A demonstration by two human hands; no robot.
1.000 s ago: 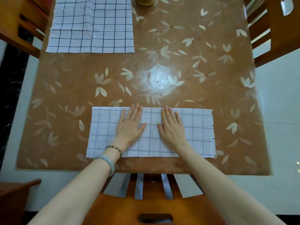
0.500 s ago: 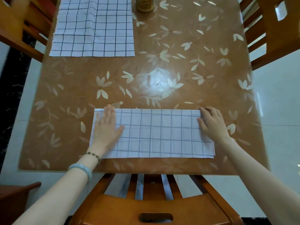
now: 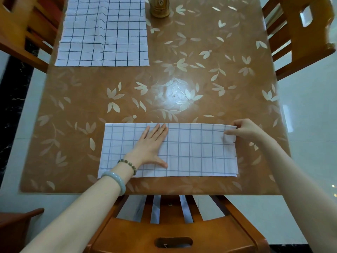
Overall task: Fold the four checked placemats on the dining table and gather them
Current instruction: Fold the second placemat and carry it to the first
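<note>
Head view: we look down on a brown worktop [image 3: 182, 79] printed with pale flowers. A checked mat [image 3: 193, 152], folded into a long strip, lies flat along the near edge, its length running left to right.

The left grip [image 3: 151, 145], a bare hand, lies flat on the strip left of its middle. The fingers are straight and close together, pointing away from us, with the thumb spread toward the right. It holds nothing and only presses the cloth down. A pale bangle [image 3: 116, 179] and a beaded bracelet [image 3: 128, 164] sit on that wrist.

The right grip [image 3: 245, 129] is at the mat's far right corner. Its fingers are curled at the cloth's edge and the thumb lies on top, so the corner is pinched between them.

A second mat [image 3: 102, 31] lies spread open at the far left of the worktop, well apart from the folded one. Just beside its right edge stands a gold tin [image 3: 160, 7], cut off by the frame. We see a wooden chair [image 3: 173, 234] tucked in below the near edge.
</note>
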